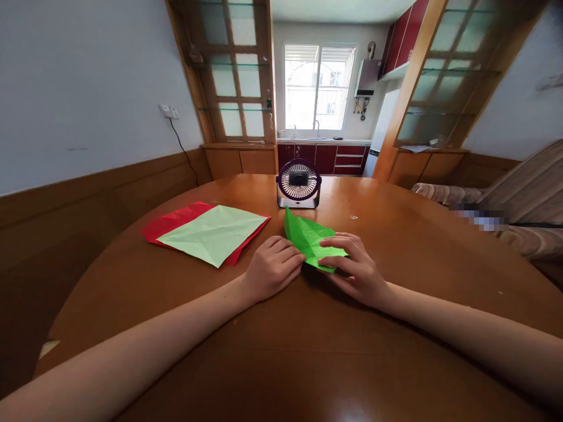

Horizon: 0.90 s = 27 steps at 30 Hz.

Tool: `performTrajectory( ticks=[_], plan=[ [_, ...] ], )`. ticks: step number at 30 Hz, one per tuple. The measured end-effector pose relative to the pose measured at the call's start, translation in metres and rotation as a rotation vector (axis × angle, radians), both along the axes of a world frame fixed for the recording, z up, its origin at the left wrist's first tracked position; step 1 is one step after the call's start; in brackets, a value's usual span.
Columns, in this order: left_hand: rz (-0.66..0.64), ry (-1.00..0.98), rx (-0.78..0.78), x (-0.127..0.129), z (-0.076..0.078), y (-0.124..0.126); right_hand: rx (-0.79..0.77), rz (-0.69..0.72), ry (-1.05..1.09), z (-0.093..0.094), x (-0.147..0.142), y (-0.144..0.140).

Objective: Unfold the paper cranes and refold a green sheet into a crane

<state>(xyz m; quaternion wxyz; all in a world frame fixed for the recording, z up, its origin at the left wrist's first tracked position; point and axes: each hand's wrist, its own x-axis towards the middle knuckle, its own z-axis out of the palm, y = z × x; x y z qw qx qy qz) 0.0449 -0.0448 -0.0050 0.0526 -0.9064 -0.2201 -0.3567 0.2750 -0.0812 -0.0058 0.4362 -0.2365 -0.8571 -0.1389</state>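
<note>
A bright green sheet of paper (307, 235), creased and partly folded, stands tilted on the table in front of me. My left hand (275, 266) rests on the table with its fingers curled together at the paper's lower left edge. On the right side of the sheet, my right hand (356, 266) grips it, with fingers over the top and the thumb underneath. Part of the paper's right edge is hidden by those fingers. To the left lie a pale green creased sheet (215, 228) and, beneath it, red paper (176, 220).
A small purple fan (299, 183) stands on the table just beyond the green paper. The brown wooden table (281, 363) has a rounded edge. A tiny white scrap (353, 217) lies right of the fan. At the right is a striped cushioned seat (528, 187).
</note>
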Motion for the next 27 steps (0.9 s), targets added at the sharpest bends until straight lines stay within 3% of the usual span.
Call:
performTrajectory(
  ticks=[3, 5, 12, 16, 19, 23, 27],
  plan=[
    [0.091, -0.058, 0.069, 0.0, -0.002, -0.003, -0.018, 0.058, -0.008, -0.002, 0.001, 0.003],
    [0.136, -0.158, -0.013, 0.0, -0.003, -0.006, -0.033, 0.092, -0.013, -0.003, 0.001, 0.004],
    [0.081, -0.807, -0.715, 0.008, -0.009, -0.002, -0.086, 0.169, -0.059, -0.004, -0.002, 0.004],
    [0.056, -1.024, -1.08, 0.011, -0.01, 0.002, -0.08, 0.216, -0.124, -0.005, -0.003, 0.004],
    [0.017, -1.089, -1.15, 0.012, -0.009, 0.002, -0.055, 0.249, -0.153, -0.004, -0.004, 0.004],
    [-0.097, -0.997, -1.179, 0.012, -0.009, 0.001, -0.007, 0.233, -0.145, -0.004, -0.004, 0.005],
    [-0.068, -0.868, -1.122, 0.013, -0.011, 0.002, -0.017, 0.224, -0.146, -0.004, -0.004, 0.005]
  ],
)
